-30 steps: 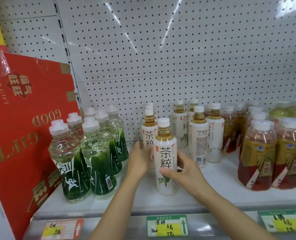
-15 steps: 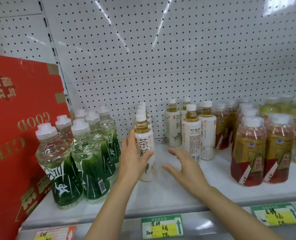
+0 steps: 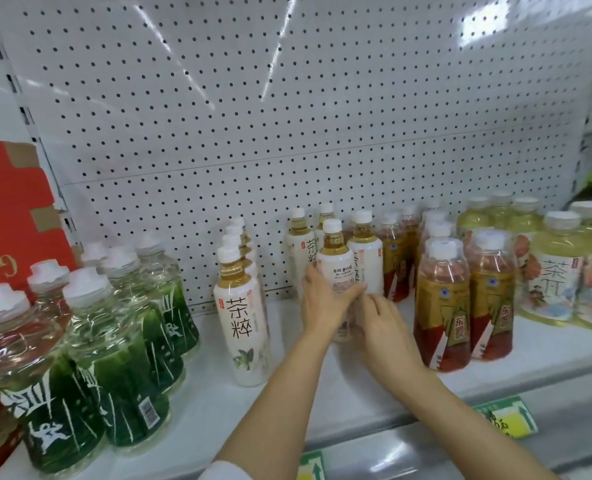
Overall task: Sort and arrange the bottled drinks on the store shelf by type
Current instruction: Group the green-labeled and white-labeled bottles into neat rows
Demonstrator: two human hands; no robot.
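Note:
On the white shelf a row of white-labelled tea bottles runs front to back at the centre. To its right stands a second group of the same white tea bottles. My left hand grips the front bottle of that group, whose back label faces me. My right hand is at the same bottle's lower right side, fingers curled against it. Green-labelled clear bottles stand at the left, red-and-gold tea bottles at the right.
Pale yellow tea bottles fill the far right of the shelf. A red gift carton leans at the left end. White pegboard backs the shelf. Price tags hang on the front rail.
Both hands left the centre row of white tea bottles and moved right to the front bottle of the second white group. The view shifted right.

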